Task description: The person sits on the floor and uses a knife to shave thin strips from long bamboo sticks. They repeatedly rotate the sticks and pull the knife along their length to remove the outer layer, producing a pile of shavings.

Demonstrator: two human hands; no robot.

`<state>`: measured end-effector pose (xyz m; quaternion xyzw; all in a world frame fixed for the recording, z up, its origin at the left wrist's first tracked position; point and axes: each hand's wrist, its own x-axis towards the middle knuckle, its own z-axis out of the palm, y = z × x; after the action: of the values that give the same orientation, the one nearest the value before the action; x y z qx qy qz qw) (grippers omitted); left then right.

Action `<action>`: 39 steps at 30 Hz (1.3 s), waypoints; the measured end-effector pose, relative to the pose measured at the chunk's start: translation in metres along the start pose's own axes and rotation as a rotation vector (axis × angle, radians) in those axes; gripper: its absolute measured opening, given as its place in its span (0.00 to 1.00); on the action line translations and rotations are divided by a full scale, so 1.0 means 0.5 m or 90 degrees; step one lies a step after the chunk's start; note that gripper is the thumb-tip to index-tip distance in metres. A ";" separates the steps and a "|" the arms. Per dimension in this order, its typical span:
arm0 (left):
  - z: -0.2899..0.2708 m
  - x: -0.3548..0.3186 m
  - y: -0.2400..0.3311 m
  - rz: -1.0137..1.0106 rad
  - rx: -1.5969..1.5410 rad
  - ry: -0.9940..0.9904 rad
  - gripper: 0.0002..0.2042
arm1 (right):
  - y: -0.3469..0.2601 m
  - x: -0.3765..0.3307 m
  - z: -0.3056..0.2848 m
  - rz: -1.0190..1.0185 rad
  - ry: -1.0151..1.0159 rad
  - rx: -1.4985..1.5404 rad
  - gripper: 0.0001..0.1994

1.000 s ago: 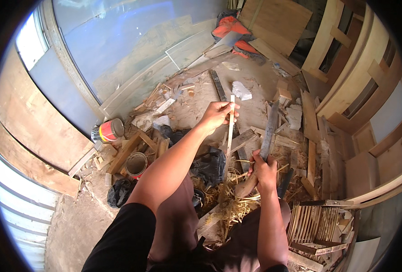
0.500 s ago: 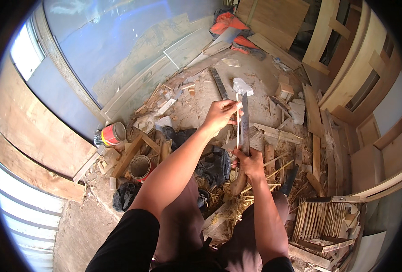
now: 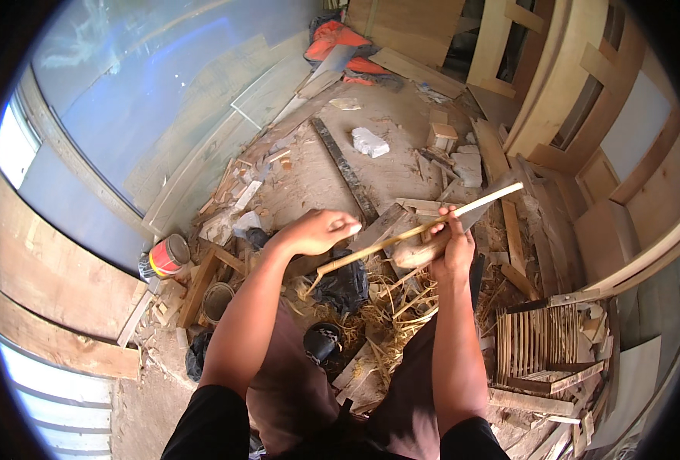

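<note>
At far left a red can (image 3: pixel 169 256) lies tipped on the floor and an open tin (image 3: pixel 218 300) stands just beside it, contents too dim to tell. The left hand (image 3: pixel 318 231), which gripped the stick half a second ago, now hovers closed above it. The stick (image 3: pixel 420 229) has swung from upright to a slant, held in the right hand (image 3: pixel 452 244) with a blade (image 3: pixel 462 222): cutting looks underway.

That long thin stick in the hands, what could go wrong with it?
The right hand grips the thin stick together with a blade-like tool, so a slip might cut the left hand close by. The stick looks slender and could snap. Shavings and scraps underfoot might cause a trip.
</note>
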<state>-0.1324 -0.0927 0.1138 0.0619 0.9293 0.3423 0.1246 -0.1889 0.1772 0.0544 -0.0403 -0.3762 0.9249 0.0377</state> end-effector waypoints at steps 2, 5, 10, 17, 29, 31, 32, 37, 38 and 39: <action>0.000 -0.014 -0.013 -0.015 0.043 -0.043 0.17 | -0.015 0.008 -0.015 -0.024 0.029 0.054 0.07; -0.015 -0.029 0.003 -0.040 0.017 -0.110 0.15 | -0.042 0.020 -0.043 -0.029 0.052 0.128 0.09; -0.019 -0.033 -0.015 -0.063 -0.215 -0.035 0.08 | -0.052 0.016 -0.058 -0.024 0.116 0.157 0.09; -0.032 -0.038 -0.070 -0.031 -0.160 0.132 0.11 | -0.052 0.024 -0.093 -0.099 0.236 0.162 0.07; 0.045 -0.015 0.027 0.135 -0.236 0.175 0.18 | -0.047 0.022 -0.111 0.027 0.188 0.235 0.09; 0.051 -0.016 0.041 0.252 -0.345 0.222 0.17 | -0.041 0.023 -0.116 0.094 0.147 0.246 0.09; 0.054 -0.016 0.049 0.264 -0.427 0.240 0.14 | -0.035 0.023 -0.118 0.134 0.125 0.238 0.09; 0.052 -0.021 0.046 0.445 -0.489 0.340 0.10 | 0.030 0.014 -0.134 0.288 0.109 0.118 0.07; 0.043 -0.033 0.050 0.442 -0.504 0.375 0.10 | 0.041 0.014 -0.142 0.323 0.116 0.132 0.08; 0.034 -0.052 0.047 0.429 -0.513 0.411 0.10 | 0.055 0.005 -0.144 0.329 0.143 0.100 0.08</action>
<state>-0.1020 -0.0697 0.1217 0.1933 0.6469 0.6886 -0.2643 -0.1853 0.2077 -0.0165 -0.2338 -0.2742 0.9199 -0.1548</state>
